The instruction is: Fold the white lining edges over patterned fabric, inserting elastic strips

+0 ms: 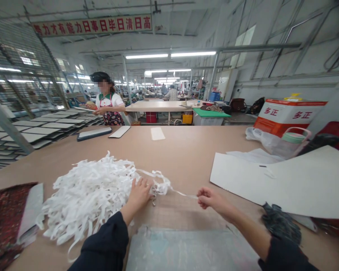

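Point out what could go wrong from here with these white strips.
The strip pinched in the right hand runs back to a loose tangle beside the left hand, so a pull might tighten a knot there. It might also drag neighbouring strips from the jumbled pile. The dark left sleeve lies close to trailing strips and could snag one.

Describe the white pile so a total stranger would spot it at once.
Start with the wide brown tabletop. On its left half, with the left hand at its right edge, is a big heap of narrow white strips. Its loose, curling tangle sets it apart from the flat white card beyond it and the dark red patterned cloth to its left.
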`<act>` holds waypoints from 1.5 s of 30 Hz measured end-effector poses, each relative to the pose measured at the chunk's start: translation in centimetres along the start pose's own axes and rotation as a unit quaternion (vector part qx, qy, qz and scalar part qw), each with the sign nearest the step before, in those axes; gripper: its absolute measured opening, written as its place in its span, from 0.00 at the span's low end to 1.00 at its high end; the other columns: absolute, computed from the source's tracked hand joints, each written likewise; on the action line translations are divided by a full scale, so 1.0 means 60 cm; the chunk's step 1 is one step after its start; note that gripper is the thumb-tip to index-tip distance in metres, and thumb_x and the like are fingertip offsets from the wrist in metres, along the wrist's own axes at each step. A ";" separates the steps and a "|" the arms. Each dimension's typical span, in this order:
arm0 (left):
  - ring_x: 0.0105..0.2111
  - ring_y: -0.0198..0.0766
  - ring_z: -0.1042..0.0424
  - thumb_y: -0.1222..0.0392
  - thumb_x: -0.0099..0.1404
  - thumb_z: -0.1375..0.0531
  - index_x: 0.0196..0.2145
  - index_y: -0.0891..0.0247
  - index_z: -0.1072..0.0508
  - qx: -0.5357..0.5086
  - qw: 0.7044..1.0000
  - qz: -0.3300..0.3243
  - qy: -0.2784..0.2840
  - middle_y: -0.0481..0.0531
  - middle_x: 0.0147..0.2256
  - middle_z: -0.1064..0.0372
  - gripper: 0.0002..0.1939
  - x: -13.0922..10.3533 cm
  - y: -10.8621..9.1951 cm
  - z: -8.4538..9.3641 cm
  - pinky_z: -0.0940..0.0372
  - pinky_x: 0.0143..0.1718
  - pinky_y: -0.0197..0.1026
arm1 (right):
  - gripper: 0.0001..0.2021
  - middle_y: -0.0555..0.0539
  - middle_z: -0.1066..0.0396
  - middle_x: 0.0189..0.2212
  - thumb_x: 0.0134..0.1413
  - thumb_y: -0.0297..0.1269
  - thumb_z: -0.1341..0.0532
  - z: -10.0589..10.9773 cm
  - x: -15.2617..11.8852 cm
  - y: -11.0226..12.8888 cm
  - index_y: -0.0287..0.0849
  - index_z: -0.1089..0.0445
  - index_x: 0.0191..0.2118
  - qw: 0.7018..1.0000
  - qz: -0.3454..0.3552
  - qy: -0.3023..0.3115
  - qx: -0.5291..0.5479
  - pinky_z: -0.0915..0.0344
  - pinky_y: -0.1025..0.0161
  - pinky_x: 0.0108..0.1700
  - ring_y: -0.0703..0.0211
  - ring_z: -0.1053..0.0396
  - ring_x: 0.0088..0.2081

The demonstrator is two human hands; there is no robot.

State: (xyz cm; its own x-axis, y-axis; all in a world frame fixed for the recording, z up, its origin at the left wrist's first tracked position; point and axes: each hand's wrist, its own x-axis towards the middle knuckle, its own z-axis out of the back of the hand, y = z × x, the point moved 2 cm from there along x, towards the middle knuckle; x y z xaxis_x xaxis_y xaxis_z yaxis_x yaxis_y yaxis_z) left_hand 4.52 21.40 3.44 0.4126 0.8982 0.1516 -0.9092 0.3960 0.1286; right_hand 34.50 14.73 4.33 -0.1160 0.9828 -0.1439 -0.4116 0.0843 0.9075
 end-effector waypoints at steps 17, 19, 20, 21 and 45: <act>0.33 0.49 0.29 0.62 0.53 0.43 0.28 0.66 0.26 -0.036 0.991 -0.034 0.123 0.60 0.30 0.28 0.07 0.023 -0.165 0.085 0.38 0.35 0.46 | 0.10 0.42 0.29 0.35 0.45 0.33 0.48 0.108 -0.072 -0.078 0.39 0.31 0.32 0.965 0.028 -0.111 -0.237 0.40 0.59 0.43 0.54 0.34 0.39; 0.36 0.47 0.30 0.60 0.56 0.44 0.31 0.64 0.27 -0.054 0.992 -0.052 0.103 0.58 0.33 0.29 0.09 0.025 -0.187 0.089 0.39 0.37 0.44 | 0.10 0.43 0.28 0.34 0.47 0.32 0.48 0.069 -0.033 -0.062 0.39 0.31 0.34 0.970 0.034 -0.084 -0.226 0.40 0.62 0.40 0.56 0.33 0.37; 0.39 0.47 0.31 0.59 0.57 0.46 0.33 0.63 0.27 -0.061 0.993 -0.057 0.086 0.58 0.36 0.29 0.10 0.026 -0.194 0.091 0.40 0.40 0.45 | 0.10 0.44 0.28 0.33 0.47 0.31 0.47 0.047 -0.013 -0.056 0.39 0.30 0.33 0.972 0.035 -0.073 -0.222 0.40 0.64 0.38 0.57 0.32 0.36; 0.42 0.47 0.33 0.58 0.57 0.46 0.36 0.63 0.29 -0.067 0.994 -0.059 0.070 0.58 0.38 0.31 0.11 0.026 -0.199 0.091 0.41 0.42 0.46 | 0.09 0.46 0.27 0.31 0.48 0.31 0.47 0.024 0.006 -0.050 0.39 0.30 0.32 0.973 0.036 -0.065 -0.219 0.40 0.65 0.36 0.58 0.32 0.34; 0.35 0.37 0.32 0.63 0.62 0.52 0.34 0.62 0.32 -0.264 0.963 0.061 -0.011 0.51 0.34 0.30 0.10 0.054 -0.092 0.039 0.41 0.36 0.36 | 0.03 0.46 0.30 0.27 0.48 0.29 0.46 0.004 0.044 -0.079 0.42 0.38 0.26 0.952 -0.052 -0.220 -0.207 0.41 0.62 0.36 0.56 0.32 0.34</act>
State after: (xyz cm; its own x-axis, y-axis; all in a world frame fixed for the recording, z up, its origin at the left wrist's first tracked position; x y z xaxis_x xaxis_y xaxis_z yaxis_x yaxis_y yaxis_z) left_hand 10.99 21.71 5.49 0.2969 0.9423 0.1550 -0.8503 0.3347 -0.4062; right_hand 36.36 16.93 -0.26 0.2972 0.9541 0.0368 -0.7322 0.2030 0.6501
